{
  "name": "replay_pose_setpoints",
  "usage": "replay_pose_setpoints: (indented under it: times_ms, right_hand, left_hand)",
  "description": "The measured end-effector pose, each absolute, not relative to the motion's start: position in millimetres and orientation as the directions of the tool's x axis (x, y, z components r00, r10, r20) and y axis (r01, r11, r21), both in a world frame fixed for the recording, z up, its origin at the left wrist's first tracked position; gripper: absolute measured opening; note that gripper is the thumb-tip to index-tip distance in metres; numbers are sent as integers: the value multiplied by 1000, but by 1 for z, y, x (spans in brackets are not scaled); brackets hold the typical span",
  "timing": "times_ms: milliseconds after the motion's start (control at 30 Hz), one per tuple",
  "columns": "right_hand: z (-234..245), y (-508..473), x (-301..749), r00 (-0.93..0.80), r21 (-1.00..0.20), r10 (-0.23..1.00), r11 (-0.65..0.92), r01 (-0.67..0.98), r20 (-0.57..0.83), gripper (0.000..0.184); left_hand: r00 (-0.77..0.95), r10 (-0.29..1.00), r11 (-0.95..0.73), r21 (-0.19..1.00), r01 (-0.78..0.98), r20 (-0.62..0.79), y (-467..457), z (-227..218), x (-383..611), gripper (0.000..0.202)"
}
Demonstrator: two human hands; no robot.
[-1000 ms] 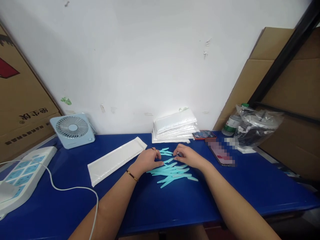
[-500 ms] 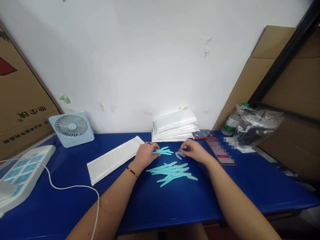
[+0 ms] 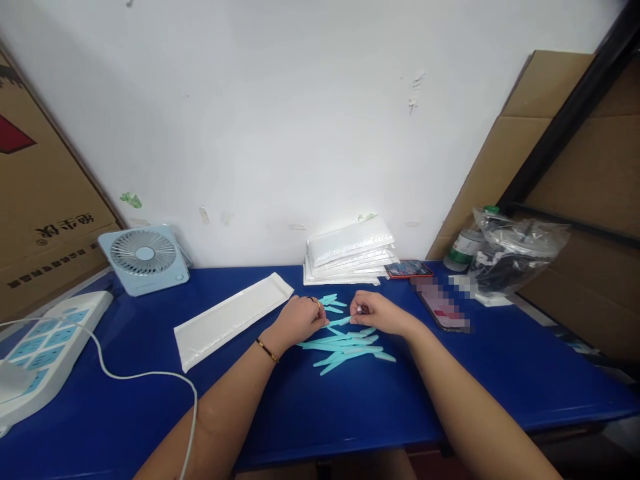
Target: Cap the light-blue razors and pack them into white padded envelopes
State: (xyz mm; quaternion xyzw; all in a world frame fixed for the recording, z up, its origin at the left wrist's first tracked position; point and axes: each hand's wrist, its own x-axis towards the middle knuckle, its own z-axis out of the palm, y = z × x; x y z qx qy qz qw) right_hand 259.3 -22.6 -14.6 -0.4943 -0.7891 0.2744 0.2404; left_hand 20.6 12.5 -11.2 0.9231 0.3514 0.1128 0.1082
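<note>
My left hand [image 3: 301,319] pinches the handle end of a turquoise eyebrow razor [image 3: 340,322]. At the razor's other end, the fingers of my right hand [image 3: 376,312] are closed; something small and pale shows between them, too small to make out. Just in front of both hands lies a loose pile of turquoise eyebrow razors [image 3: 345,348], several with whitish blade ends to the right. A smaller group of razors [image 3: 330,301] sits behind my left fingers, partly hidden by them.
A white padded mailer [image 3: 230,320] lies left of my hands. More mailers are stacked [image 3: 350,250] against the wall, beside two phones [image 3: 409,269]. A fan [image 3: 145,257], a power strip [image 3: 55,353] and its cable stand left; a bottle [image 3: 464,250] and a plastic-wrapped item are right.
My left hand has come off the smaller razor group and moved nearer, onto one razor. My right hand has shifted slightly left to that razor. The clear pieces by it no longer show.
</note>
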Motion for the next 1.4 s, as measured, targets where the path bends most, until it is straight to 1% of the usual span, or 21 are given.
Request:
replay_pose_setpoints:
  times_ms: [100, 167, 233, 300, 367, 433, 533, 600, 667, 733, 800, 867, 933, 1000, 1033, 1100, 1167, 1233, 1333, 1400]
  right_hand:
    - [-13, -20, 272, -316, -658, 939, 325, 679, 138, 14]
    - [-11, -19, 278, -238, -634, 956, 290, 717, 168, 15]
    - [-8, -21, 281, -213, -620, 959, 285, 731, 189, 19]
    - [-5, -24, 279, -293, -633, 945, 316, 706, 144, 21]
    - [-3, -27, 273, -427, -652, 903, 349, 673, 42, 20]
    - [-3, -29, 266, -524, -650, 851, 374, 661, -43, 20]
    - [-5, -30, 259, -548, -634, 833, 384, 671, -76, 17]
    - [-5, -31, 258, -545, -634, 835, 381, 673, -77, 15]
    - [-5, -31, 259, -539, -631, 841, 390, 671, -53, 12]
    - [-5, -29, 262, -511, -626, 860, 397, 671, -2, 12]
    - [-5, -27, 267, -459, -604, 886, 399, 690, 62, 12]
    - [-6, -24, 274, -391, -579, 913, 380, 721, 113, 12]
    - [-6, -22, 281, -311, -567, 937, 346, 747, 162, 13]
    - [-5, -22, 285, -257, -574, 949, 316, 756, 184, 14]
    - [-4, -24, 286, -265, -577, 949, 314, 754, 170, 15]
    - [-1, -27, 284, -351, -587, 933, 328, 740, 79, 17]
    - [0, -31, 281, -450, -590, 893, 346, 730, -33, 18]
    - [1, -33, 278, -497, -571, 862, 361, 737, -97, 16]
    - [3, -33, 279, -501, -567, 861, 368, 737, -92, 12]
    - [5, -33, 281, -489, -597, 872, 375, 709, -32, 13]
  left_hand:
    - [694, 692, -721, 161, 674, 197, 18, -9, 18, 21]
    - [654, 722, -689, 154, 708, 224, 22, -8, 15, 18]
    - [632, 735, -675, 183, 714, 245, 23, -7, 13, 15]
    - [659, 714, -700, 227, 677, 236, 20, -6, 14, 18]
    - [726, 665, -741, 282, 610, 175, 14, -5, 16, 22]
    - [784, 613, -762, 336, 553, 98, 7, -6, 18, 24]
    - [810, 586, -756, 381, 532, 33, 1, -10, 22, 20]
    - [811, 585, -757, 375, 536, 23, -1, -11, 25, 18]
    - [806, 590, -767, 342, 544, 40, 1, -10, 26, 18]
    - [788, 609, -773, 290, 564, 90, 5, -7, 25, 21]
    - [755, 641, -762, 230, 605, 138, 12, -5, 21, 22]
    - [715, 682, -730, 185, 658, 151, 19, -4, 15, 22]
    - [667, 729, -685, 176, 707, 155, 24, -4, 9, 20]
    - [633, 751, -661, 209, 721, 188, 24, -4, 7, 19]
    - [636, 744, -668, 232, 707, 205, 23, -4, 8, 21]
    - [680, 701, -712, 270, 649, 214, 18, -5, 11, 25]
    - [736, 651, -752, 291, 592, 185, 12, -5, 15, 21]
    - [763, 627, -765, 311, 564, 157, 7, -6, 19, 20]
    - [774, 615, -761, 367, 534, 150, 2, -6, 23, 23]
    - [775, 611, -760, 398, 514, 165, 0, -4, 25, 32]
